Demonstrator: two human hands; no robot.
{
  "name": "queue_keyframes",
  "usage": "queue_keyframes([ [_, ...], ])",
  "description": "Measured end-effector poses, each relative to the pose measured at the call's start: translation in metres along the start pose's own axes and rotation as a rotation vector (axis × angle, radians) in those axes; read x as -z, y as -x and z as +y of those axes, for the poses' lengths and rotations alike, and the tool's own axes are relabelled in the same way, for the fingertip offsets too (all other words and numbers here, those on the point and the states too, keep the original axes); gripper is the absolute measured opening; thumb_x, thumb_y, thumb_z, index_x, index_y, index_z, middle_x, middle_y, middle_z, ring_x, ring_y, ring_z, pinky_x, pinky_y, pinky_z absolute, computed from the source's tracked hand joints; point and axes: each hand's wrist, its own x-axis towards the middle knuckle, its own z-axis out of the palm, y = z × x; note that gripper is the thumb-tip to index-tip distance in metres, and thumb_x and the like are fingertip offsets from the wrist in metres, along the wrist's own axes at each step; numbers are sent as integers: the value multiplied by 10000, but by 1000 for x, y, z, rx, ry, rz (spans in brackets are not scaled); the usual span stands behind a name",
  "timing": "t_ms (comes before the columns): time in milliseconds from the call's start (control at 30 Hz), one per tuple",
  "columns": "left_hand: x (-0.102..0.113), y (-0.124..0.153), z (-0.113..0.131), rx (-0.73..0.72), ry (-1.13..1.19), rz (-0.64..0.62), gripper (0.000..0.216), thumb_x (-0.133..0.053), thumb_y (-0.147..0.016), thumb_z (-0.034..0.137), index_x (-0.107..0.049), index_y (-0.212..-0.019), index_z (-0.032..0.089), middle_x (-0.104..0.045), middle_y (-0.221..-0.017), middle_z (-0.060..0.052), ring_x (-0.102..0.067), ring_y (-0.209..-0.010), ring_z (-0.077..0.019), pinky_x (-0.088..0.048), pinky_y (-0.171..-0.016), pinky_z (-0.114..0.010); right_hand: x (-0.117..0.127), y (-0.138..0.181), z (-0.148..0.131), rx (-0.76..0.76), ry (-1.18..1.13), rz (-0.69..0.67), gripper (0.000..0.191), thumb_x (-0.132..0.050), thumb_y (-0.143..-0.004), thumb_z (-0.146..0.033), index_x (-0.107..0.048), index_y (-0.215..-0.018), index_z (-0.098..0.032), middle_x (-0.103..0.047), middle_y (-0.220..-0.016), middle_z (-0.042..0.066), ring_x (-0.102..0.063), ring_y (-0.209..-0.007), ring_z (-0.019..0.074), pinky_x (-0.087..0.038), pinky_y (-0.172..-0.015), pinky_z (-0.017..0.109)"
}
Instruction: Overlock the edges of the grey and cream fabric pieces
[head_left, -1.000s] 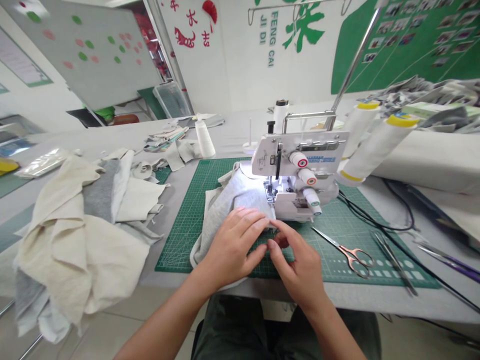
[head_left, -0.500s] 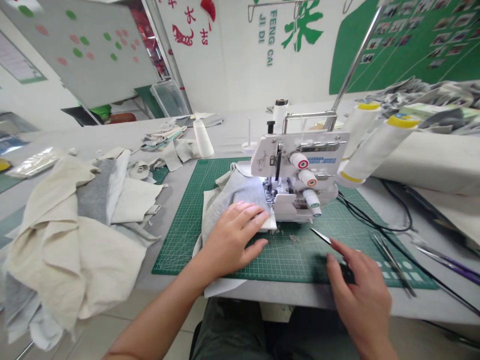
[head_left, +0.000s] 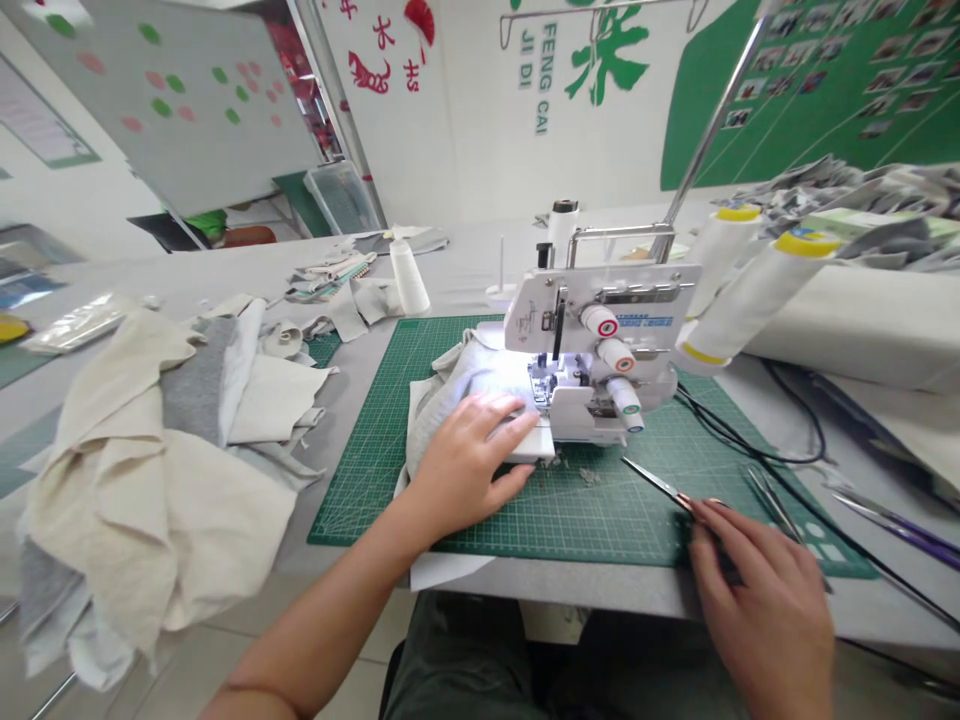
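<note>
Grey fabric [head_left: 469, 385] lies bunched on the green cutting mat [head_left: 585, 510], its edge under the presser foot [head_left: 541, 388] of the overlock machine [head_left: 600, 340]. The left hand [head_left: 469, 460] pins it there, fingers [head_left: 510, 415] flat and outstretched, gripping nothing. Those fingertips sit just beside the foot, so if the machine ran they could be nicked, I judge, or loose folds dragged in. The right hand [head_left: 765, 600] lies over the handles of the scissors [head_left: 652, 480]; whether its fingers have closed on them I cannot tell. The one container, a clear plastic bin [head_left: 341, 195], leans tilted by the back wall, and its contents cannot be made out.
</note>
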Motion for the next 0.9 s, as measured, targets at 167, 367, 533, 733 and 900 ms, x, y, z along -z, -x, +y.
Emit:
queue_keyframes([
  [167,-1,-3,-2,29,16,-5,501,-607,-897,309,-507,-1366,164,-531,-1393,-125,-446,-1315,-273,-308,-1168,-471,2,0,7,-15,22,-78,423,-398,-980,-400,-688,-1096,-116,-698,-1095,172,-623,-975,334,-485,-918,492],
  [367,3,-7,0,50,9,-21,576,-641,-877,363,-490,-1376,120,-533,-1397,-140,-459,-1303,-282,-321,-1154,-459,5,-3,13,-44,49,-122,429,-368,-981,-399,-683,-1086,-127,-701,-1076,173,-631,-957,339,-509,-884,487],
  [533,14,-17,1,60,-3,-58,444,-484,-961,344,-540,-1338,116,-572,-1360,-132,-508,-1239,-289,-388,-1068,-472,5,-6,26,111,124,-253,458,-337,-985,-352,-690,-1079,-76,-698,-1091,211,-623,-962,367,-502,-875,509],
  [733,15,-42,-13,121,80,-48,237,-532,-927,248,-686,-1090,172,-681,-1117,-65,-591,-1044,-247,-449,-961,-405,15,-13,27,148,191,-499,389,-348,-951,-255,-677,-1134,-161,-697,-925,136,-665,-822,312,-514,-740,443],
  [900,7,-63,-28,283,123,3,98,-636,-850,251,-714,-843,192,-654,-924,-46,-624,-838,-204,-497,-779,-328,17,-29,25,98,188,-548,277,-455,-851,-204,-697,-978,-253,-661,-756,51,-670,-666,236,-482,-631,342],
])
